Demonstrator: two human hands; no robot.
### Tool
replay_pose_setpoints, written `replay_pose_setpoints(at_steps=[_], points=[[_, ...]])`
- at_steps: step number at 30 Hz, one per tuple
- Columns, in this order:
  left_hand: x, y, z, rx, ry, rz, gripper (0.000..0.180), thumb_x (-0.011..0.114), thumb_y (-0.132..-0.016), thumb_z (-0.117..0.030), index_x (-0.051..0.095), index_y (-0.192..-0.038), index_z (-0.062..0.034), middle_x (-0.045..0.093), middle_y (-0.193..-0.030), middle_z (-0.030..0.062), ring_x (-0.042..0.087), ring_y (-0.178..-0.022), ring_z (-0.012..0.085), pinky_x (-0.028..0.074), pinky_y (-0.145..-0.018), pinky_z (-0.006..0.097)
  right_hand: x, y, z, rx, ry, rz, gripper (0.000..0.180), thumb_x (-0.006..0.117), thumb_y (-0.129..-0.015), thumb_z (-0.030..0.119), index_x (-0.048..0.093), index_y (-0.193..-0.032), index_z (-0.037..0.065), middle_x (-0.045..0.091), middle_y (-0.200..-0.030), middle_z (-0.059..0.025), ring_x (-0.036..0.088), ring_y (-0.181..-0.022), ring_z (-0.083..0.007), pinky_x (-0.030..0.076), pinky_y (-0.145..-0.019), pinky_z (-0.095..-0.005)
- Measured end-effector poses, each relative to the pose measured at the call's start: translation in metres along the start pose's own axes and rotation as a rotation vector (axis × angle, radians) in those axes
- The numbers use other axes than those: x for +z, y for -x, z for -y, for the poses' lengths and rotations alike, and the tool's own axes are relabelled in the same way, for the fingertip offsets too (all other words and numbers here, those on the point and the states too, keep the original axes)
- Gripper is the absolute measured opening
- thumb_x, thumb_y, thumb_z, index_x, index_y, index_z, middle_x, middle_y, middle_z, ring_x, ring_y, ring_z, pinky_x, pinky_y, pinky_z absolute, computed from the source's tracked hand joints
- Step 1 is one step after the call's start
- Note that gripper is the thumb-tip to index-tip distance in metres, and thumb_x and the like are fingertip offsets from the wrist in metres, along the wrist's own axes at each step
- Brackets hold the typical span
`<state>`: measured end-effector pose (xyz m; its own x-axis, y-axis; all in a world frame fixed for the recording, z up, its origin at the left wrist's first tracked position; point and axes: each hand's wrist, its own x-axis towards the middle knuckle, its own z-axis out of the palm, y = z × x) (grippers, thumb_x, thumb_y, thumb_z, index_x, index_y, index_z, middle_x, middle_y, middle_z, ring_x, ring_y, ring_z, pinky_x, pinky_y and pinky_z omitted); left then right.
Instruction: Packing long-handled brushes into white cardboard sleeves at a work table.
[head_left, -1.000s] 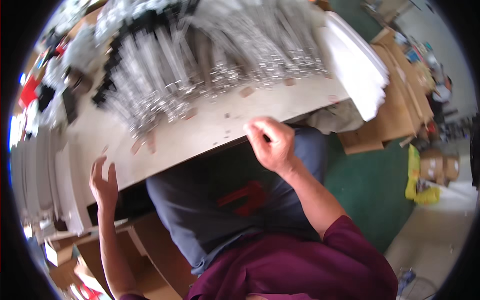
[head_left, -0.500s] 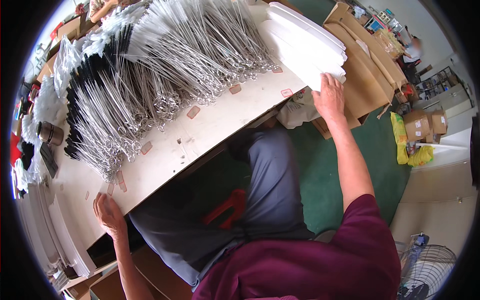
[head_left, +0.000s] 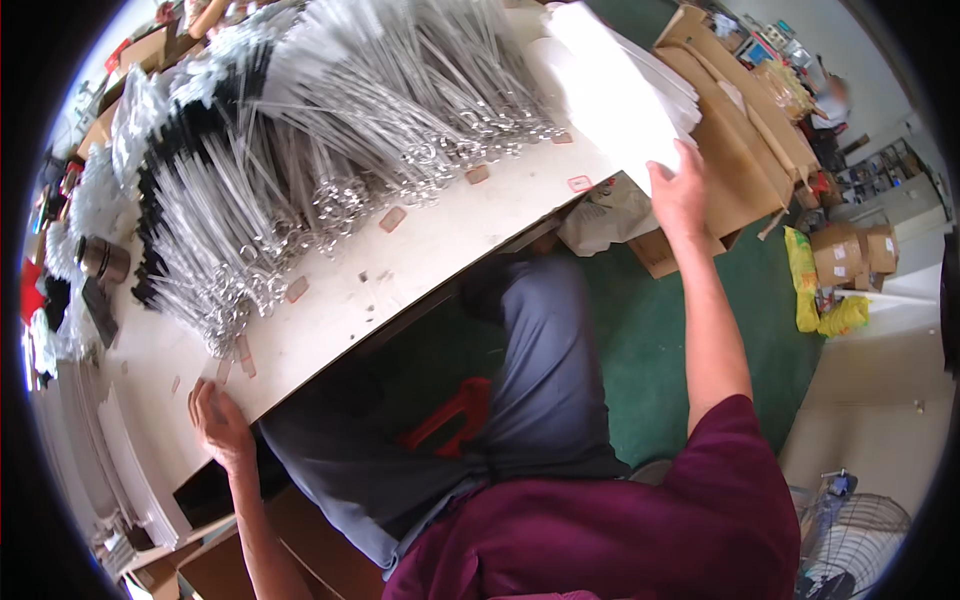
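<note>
White sheet [head_left: 618, 95] slants over the right end of the table [head_left: 440, 230], its near end pinched by your right hand [head_left: 680, 198]. Your left hand [head_left: 222, 428] rests at the table's near left edge, fingers loosely bent; loop-ended wire brushes [head_left: 385, 125] fan across its far side.

white sheet: long narrow piece [head_left: 612, 95], super bright so surface detail is basically washed out; paper or card, can't tell
its pose: near end in the right grip [head_left: 672, 182], the rest stretching away across the pile
white pile: more long pale pieces [head_left: 676, 92] underneath, edges kinda stepped on the right side
pile spot: right end of the counter [head_left: 455, 235]
</note>
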<state>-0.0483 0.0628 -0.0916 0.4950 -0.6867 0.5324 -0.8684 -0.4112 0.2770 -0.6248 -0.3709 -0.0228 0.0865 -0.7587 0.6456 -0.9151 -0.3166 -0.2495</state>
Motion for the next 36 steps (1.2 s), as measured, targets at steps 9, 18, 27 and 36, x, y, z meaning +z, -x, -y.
replay_pose_setpoints(at_steps=[9, 18, 27, 36], points=[[-0.039, 0.001, -0.087, 0.250, 0.203, -0.029, 0.027, 0.067, -0.084, 0.005, 0.066, -0.111, 0.0013, 0.071, -0.106, 0.0196, 0.070, -0.098, 0.0391, 0.057, -0.090, 0.043, -0.057, 0.055, 0.185, -0.539, -0.726, 0.462, 0.058, 0.086, -0.076, 0.009, 0.064, -0.129, 0.000, 0.065, -0.133, -0.0166, 0.064, -0.122, -0.0299, 0.051, -0.104, -0.0417], [-0.053, -0.020, -0.184, 0.469, 0.224, 0.349, 0.056, 0.083, -0.078, -0.016, 0.062, -0.125, 0.0051, 0.063, -0.130, 0.0248, 0.062, -0.118, 0.0436, 0.050, -0.103, 0.050, -0.018, 0.104, 0.246, -0.861, -0.681, 0.790, 0.053, 0.082, -0.075, 0.012, 0.064, -0.123, -0.005, 0.062, -0.130, -0.0170, 0.060, -0.118, -0.0334, 0.050, -0.105, -0.0424], [0.006, -0.042, -0.200, 0.447, 0.277, 0.587, 0.074, 0.083, -0.078, -0.023, 0.051, -0.139, 0.0041, 0.059, -0.130, 0.0216, 0.057, -0.122, 0.0394, 0.047, -0.105, 0.048, -0.008, 0.115, 0.268, -0.896, -0.720, 0.769, 0.054, 0.083, -0.074, 0.008, 0.065, -0.123, -0.002, 0.060, -0.136, -0.0153, 0.058, -0.125, -0.0347, 0.048, -0.108, -0.0429], [0.002, -0.044, -0.195, 0.367, 0.148, 0.510, 0.068, 0.085, -0.071, -0.016, 0.053, -0.128, 0.0029, 0.061, -0.120, 0.0199, 0.062, -0.111, 0.0374, 0.052, -0.093, 0.046, -0.019, 0.125, 0.260, -0.615, -0.641, 0.485, 0.043, 0.080, -0.079, 0.010, 0.066, -0.118, -0.003, 0.063, -0.118, -0.0149, 0.062, -0.110, -0.0332, 0.052, -0.096, -0.0417]])
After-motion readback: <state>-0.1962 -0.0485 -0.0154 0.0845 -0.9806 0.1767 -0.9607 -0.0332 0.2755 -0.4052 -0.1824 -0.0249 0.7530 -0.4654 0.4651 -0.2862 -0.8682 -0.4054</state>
